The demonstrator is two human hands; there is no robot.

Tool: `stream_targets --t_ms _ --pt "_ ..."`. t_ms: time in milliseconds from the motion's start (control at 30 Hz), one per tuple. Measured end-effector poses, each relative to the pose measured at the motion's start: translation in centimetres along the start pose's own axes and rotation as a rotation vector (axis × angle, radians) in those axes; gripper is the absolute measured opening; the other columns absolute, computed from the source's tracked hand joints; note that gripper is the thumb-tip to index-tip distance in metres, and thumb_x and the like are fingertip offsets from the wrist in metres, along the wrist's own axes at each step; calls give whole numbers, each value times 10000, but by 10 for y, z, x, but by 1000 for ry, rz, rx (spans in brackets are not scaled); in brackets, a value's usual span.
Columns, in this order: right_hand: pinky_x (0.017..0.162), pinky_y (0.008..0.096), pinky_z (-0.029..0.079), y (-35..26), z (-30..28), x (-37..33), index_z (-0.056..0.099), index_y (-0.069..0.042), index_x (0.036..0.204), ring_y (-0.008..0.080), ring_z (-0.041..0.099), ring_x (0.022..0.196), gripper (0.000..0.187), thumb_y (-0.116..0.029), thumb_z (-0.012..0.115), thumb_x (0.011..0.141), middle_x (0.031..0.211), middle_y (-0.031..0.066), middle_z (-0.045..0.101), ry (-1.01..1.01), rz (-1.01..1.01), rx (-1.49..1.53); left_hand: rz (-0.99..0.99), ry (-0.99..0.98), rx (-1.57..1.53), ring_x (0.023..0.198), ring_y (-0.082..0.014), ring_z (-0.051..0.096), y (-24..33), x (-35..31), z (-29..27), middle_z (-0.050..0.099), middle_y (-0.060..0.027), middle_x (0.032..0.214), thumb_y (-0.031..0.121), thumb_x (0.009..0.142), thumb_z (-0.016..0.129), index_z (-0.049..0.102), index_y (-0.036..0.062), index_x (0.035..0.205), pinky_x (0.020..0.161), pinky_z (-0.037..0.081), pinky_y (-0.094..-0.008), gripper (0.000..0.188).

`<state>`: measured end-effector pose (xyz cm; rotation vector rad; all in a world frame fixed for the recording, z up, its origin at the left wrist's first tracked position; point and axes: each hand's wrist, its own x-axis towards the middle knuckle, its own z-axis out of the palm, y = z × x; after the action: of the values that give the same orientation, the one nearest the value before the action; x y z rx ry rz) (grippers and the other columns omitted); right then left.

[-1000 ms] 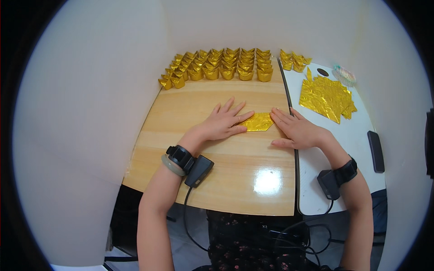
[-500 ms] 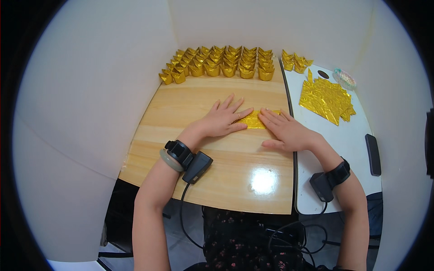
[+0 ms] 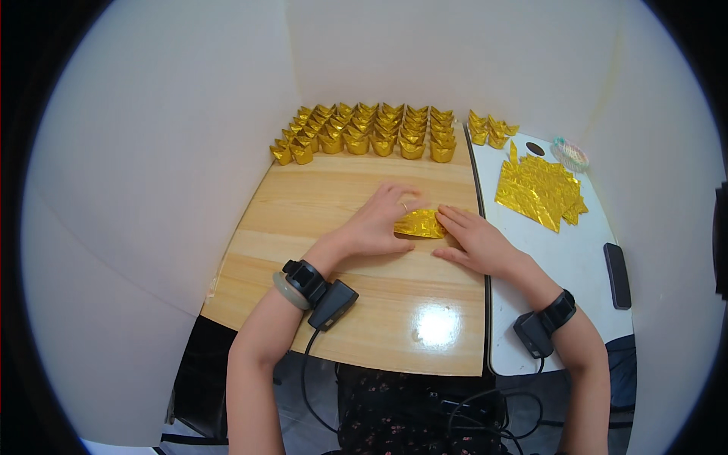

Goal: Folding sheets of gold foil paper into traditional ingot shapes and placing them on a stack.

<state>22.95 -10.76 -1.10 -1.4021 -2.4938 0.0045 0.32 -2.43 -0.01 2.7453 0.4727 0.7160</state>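
A strip of folded gold foil paper (image 3: 422, 224) lies on the wooden tabletop between my two hands. My left hand (image 3: 378, 221) arches at the strip's left end, thumb and fingers apart; some of its fingertips are blurred. Over the strip's right end rest the outstretched fingers of my right hand (image 3: 479, 240), its thumb apart from them near the lower edge. Part of the strip is hidden under that hand.
Rows of folded gold paper ingots (image 3: 356, 140) stand along the back of the wooden board (image 3: 303, 205). On the white table (image 3: 546, 280) at right are more ingots (image 3: 497, 133), a pile of gold foil sheets (image 3: 538, 193), a coiled clear plastic item (image 3: 570, 154) and a dark phone-like slab (image 3: 617, 275).
My left hand has lifted from lying flat on the strip to an arched pose, its fingers drawn in. My right hand stays on the right end. The whole view has shifted slightly.
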Motion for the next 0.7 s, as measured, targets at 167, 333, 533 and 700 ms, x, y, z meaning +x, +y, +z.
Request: stream_targets --t_ms 167,333,533,700 --pt "993 391 350 3 -3 4 530 15 1154 344 440 1171 531 -392 609 821 1265 214 469 174 -87 -71 -57 -92 -49 1055 -272 489 -5 0 6 560 -98 1063 214 691 743 607 54 1099 899 411 -349 459" --pt "828 378 449 -3 -9 5 568 -44 1057 285 538 966 385 -252 693 757 995 110 575 130 -6 169 -57 -23 -98 955 -271 548 -3 0 6 565 -110 1027 203 687 746 604 41 1085 834 451 -338 453" --pt "781 358 469 -1 -7 5 561 -49 1071 272 559 920 375 -255 673 778 938 106 590 145 57 177 -103 -25 -63 938 -268 550 2 2 5 559 -107 985 188 674 750 585 53 1073 817 455 -342 452" --pt "774 357 467 -2 -9 8 560 -51 1066 268 563 909 322 -225 646 809 924 103 603 120 74 201 -132 6 -29 900 -260 550 2 1 6 552 -106 961 198 686 727 594 47 993 776 466 -334 367"
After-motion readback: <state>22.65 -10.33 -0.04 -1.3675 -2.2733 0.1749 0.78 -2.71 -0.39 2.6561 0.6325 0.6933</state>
